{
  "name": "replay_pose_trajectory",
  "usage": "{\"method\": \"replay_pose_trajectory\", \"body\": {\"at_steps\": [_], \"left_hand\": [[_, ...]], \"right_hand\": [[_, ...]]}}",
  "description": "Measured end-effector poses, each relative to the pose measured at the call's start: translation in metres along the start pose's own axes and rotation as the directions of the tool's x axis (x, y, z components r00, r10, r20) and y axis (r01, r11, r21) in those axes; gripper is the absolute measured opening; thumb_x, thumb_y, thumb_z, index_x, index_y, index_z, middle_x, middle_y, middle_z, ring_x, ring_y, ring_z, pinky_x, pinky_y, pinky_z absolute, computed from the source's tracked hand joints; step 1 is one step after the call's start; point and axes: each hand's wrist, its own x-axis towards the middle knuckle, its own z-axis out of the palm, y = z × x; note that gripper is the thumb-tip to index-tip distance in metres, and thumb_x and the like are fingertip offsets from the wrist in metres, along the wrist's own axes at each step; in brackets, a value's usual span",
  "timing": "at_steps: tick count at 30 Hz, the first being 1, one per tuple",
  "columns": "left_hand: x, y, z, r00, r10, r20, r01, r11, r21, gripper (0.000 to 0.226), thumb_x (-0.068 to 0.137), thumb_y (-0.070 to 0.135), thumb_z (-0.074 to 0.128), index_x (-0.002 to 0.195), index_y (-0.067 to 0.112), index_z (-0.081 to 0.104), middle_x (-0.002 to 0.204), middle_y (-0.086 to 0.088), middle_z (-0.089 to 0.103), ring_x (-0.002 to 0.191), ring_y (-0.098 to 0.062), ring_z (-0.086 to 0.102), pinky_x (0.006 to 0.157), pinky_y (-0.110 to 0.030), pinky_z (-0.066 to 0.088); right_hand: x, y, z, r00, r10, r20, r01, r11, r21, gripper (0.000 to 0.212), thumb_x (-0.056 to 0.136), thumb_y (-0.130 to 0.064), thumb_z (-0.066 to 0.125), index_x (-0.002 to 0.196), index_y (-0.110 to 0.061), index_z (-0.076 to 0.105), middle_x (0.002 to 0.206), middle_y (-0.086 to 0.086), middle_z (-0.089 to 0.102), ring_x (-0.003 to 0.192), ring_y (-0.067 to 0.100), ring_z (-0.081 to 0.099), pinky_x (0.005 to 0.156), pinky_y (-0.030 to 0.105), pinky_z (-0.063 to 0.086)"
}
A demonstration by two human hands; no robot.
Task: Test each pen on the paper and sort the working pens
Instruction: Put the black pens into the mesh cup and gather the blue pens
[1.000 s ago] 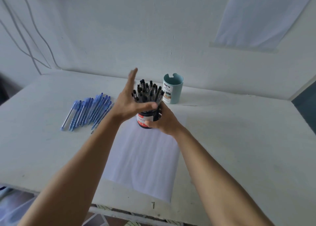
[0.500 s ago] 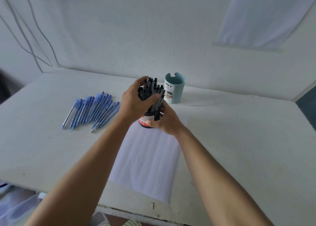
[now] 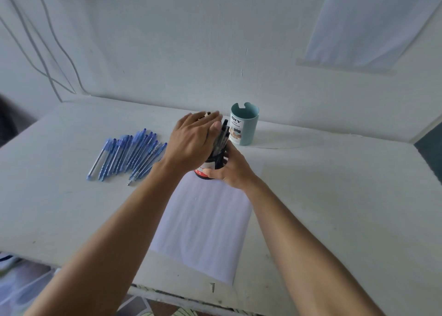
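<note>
Black pens [image 3: 221, 137], probably light and slippery, are covered by straight left fingers [image 3: 205, 119]; tops are best pinched; pot [image 3: 217, 163] is clasped by right fingers [image 3: 212, 173].

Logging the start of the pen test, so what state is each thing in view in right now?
dark cup: upright, packed with pens.
black pens: standing in the dark cup.
left hand: fingers stretched over the black pens' tops.
right hand: grips the dark cup.
teal cup: upright, seemingly empty.
blue pens: lying side by side on the table.
paper: flat, unmarked.
</note>
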Motion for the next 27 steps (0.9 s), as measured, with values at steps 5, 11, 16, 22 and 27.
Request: {"method": "replay_pose_trajectory", "body": {"at_steps": [5, 11, 16, 22, 27], "left_hand": [[0.008, 0.0, -0.01, 0.967, -0.069, 0.247, 0.013, 0.975, 0.22, 0.081, 0.097, 0.07, 0.02, 0.16, 0.019, 0.017, 0.168, 0.008, 0.0, 0.155, -0.018, 0.003, 0.124, -0.05, 0.001], [0.005, 0.001, -0.002, 0.968, 0.088, -0.234, -0.09, 0.996, 0.003, 0.047, 0.096, 0.044, 0.049, 0.133, 0.019, 0.064, 0.141, 0.001, 0.059, 0.127, -0.029, 0.05, 0.103, -0.046, 0.042], [-0.002, 0.002, 0.017, 0.891, 0.325, -0.317, -0.327, 0.944, 0.05, 0.029, 0.098, 0.022, 0.053, 0.113, 0.011, 0.076, 0.12, -0.003, 0.072, 0.108, -0.021, 0.07, 0.092, -0.036, 0.054], [-0.005, 0.002, 0.007, 0.936, 0.249, -0.249, -0.279, 0.956, -0.089, 0.027, 0.092, 0.026, 0.057, 0.102, 0.016, 0.08, 0.117, 0.002, 0.074, 0.111, -0.007, 0.066, 0.094, -0.022, 0.048], [-0.008, 0.003, -0.011, 0.92, -0.311, -0.239, 0.001, 0.611, -0.791, 0.026, 0.095, 0.011, 0.054, 0.098, 0.008, 0.079, 0.103, -0.006, 0.077, 0.104, -0.019, 0.072, 0.093, -0.037, 0.056]], "right_hand": [[-0.003, -0.003, -0.001, 1.0, -0.011, 0.002, 0.011, 1.0, -0.006, 0.077, 0.067, -0.013, 0.091, 0.13, -0.023, 0.048, 0.115, -0.012, 0.066, 0.099, -0.006, 0.064, 0.086, 0.018, 0.053], [-0.005, -0.004, 0.001, 1.0, -0.005, -0.004, 0.004, 1.0, -0.011, 0.074, 0.068, -0.009, 0.09, 0.128, -0.022, 0.05, 0.111, -0.013, 0.066, 0.095, -0.011, 0.063, 0.078, 0.011, 0.05], [-0.007, -0.002, 0.0, 1.0, -0.018, 0.0, 0.018, 0.999, -0.033, 0.071, 0.07, -0.011, 0.088, 0.128, -0.023, 0.049, 0.112, -0.013, 0.065, 0.096, -0.011, 0.062, 0.08, 0.013, 0.051], [-0.01, -0.003, 0.003, 0.999, -0.035, -0.013, 0.035, 0.999, -0.008, 0.078, 0.068, -0.014, 0.091, 0.132, -0.023, 0.047, 0.113, -0.015, 0.066, 0.099, -0.005, 0.065, 0.085, 0.02, 0.055], [-0.01, -0.004, 0.01, 0.997, -0.023, -0.068, 0.023, 1.0, 0.0, 0.07, 0.068, -0.02, 0.092, 0.123, -0.029, 0.049, 0.106, -0.021, 0.065, 0.093, -0.008, 0.064, 0.076, 0.01, 0.048]]}}
